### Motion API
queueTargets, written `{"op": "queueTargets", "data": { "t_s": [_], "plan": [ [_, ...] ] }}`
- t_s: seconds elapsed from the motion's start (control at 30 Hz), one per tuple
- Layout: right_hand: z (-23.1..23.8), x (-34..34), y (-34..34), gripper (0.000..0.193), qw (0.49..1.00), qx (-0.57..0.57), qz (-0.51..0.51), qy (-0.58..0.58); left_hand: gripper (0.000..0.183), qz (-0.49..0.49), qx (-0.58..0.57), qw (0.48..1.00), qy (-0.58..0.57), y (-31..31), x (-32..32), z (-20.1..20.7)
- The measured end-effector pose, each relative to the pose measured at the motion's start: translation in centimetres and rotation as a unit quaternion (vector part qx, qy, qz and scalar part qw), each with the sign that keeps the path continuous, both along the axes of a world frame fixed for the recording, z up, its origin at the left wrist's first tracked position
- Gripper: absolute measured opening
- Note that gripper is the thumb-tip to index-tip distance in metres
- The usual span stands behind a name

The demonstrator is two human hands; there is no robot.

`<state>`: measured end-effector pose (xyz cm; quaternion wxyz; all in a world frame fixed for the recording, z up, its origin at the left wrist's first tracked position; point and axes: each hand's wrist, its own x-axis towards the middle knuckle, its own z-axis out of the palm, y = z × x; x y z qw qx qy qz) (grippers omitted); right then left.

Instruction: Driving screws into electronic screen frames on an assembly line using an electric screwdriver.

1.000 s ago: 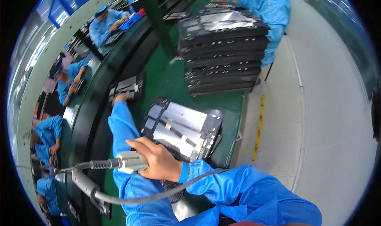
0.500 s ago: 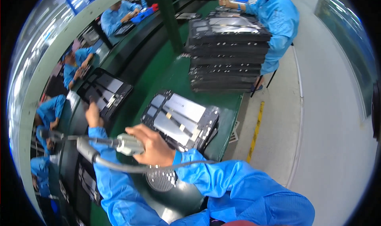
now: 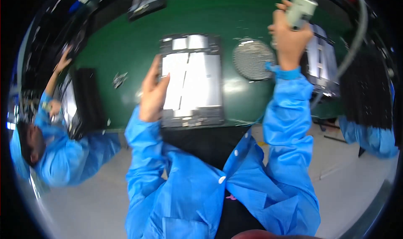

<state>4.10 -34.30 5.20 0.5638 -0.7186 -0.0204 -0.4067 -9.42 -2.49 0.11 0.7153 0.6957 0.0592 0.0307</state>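
1. While the left hand grips an uncovered tablet by its left edge, thumb over the silvery face and fingers along the side, the right hand is raised at the far right, closed around a pale corded tool.
2. The uncovered tablet is at the near middle of the green table, its long sides running from near to far; whether it rests flat or is slightly lifted, I cannot tell.
3. Between the tablet and the right forearm sits a round grey tray with a textured surface, apart from the tablet.
4. Right of the right hand lies a second uncovered tablet, and a thick grey cable curves down beside it.
5. Farther right stands a tall dark stack.
6. At the far left is a dark device; nearer, a small silvery cluster is too blurred to name.
7. On the left, beside a dark stack of panels, a co-worker in blue reaches over the table.
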Motion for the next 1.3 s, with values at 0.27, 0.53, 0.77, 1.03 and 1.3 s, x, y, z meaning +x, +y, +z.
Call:
{"op": "queueTargets", "data": {
  "t_s": [0.27, 0.53, 0.77, 1.03, 1.3],
  "plan": [
    [1.7, -1.9, 1.7, 0.025, 0.998, 0.035, 0.05, 0.014, 0.046, 0.161, 0.454, 0.875, -0.048, -2.3, -3.5, -0.7],
    [0.9, -1.5, 2.1, 0.023, 0.998, 0.01, 0.05, 0.025, 0.018, 0.108, 0.479, 0.864, -0.112, 15.1, -1.9, 0.3],
    [0.4, -1.4, 1.1, 0.019, 0.998, 0.018, 0.057, 0.006, 0.018, 0.08, 0.465, 0.875, -0.113, 16.6, -0.4, -1.1],
    [1.9, -2.5, 2.9, 0.018, 0.982, 0.08, 0.15, 0.087, 0.018, 0.081, 0.372, 0.923, -0.06, 16.7, -0.7, -0.8],
    [1.6, -3.0, 2.4, 0.016, 0.976, 0.063, 0.202, 0.06, 0.02, -0.071, 0.233, 0.968, -0.059, 5.0, 5.0, 2.5]
  ]
}}
